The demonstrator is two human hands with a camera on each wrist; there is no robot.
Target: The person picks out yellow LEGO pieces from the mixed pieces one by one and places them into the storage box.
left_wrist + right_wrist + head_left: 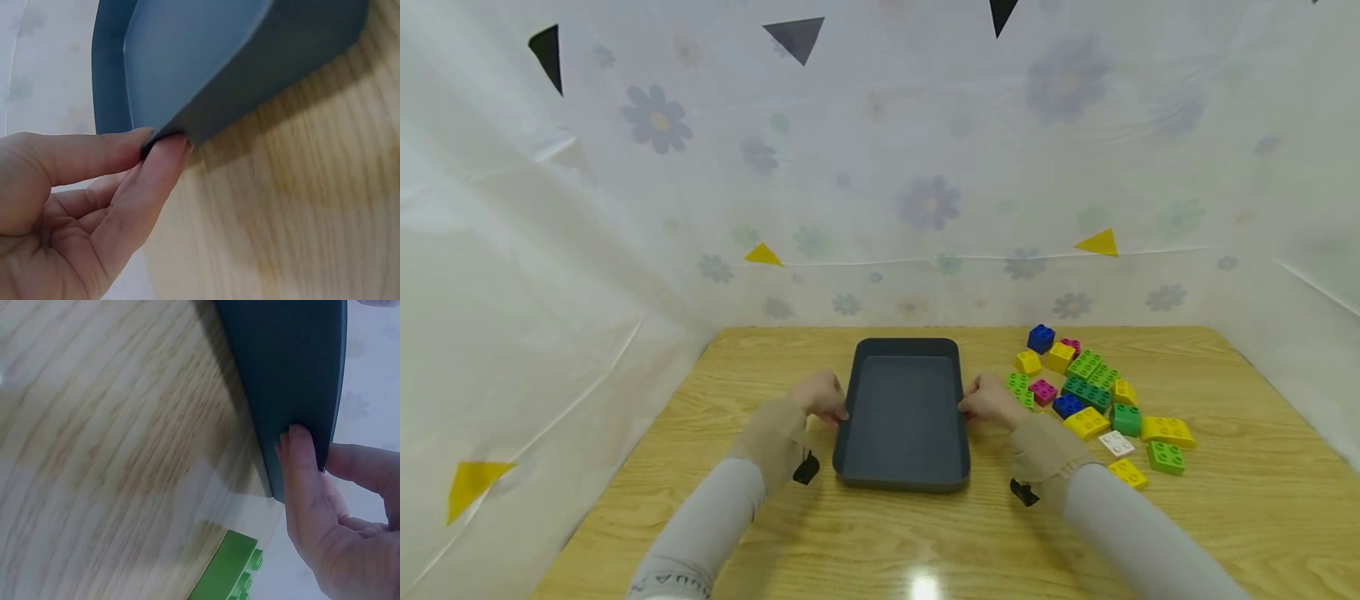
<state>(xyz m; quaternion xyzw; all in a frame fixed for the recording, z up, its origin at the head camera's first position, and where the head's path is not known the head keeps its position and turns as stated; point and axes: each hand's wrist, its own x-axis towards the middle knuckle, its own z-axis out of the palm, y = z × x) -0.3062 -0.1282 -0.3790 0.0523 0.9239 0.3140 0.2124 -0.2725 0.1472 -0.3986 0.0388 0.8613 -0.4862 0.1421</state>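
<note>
A dark grey rectangular tray with low walls lies in the middle of the wooden table, and its inside holds nothing. My left hand pinches the tray's left wall, thumb over the rim and fingers against the outer side, as the left wrist view shows up close. On the opposite side my right hand pinches the right wall in the same manner. In the right wrist view the fingertips press the outer face of the wall, with the thumb at the rim.
Several toy building bricks in yellow, green, blue, pink and white lie loose right of the tray, close by my right hand. A floral curtain hangs behind the wooden table and along its sides.
</note>
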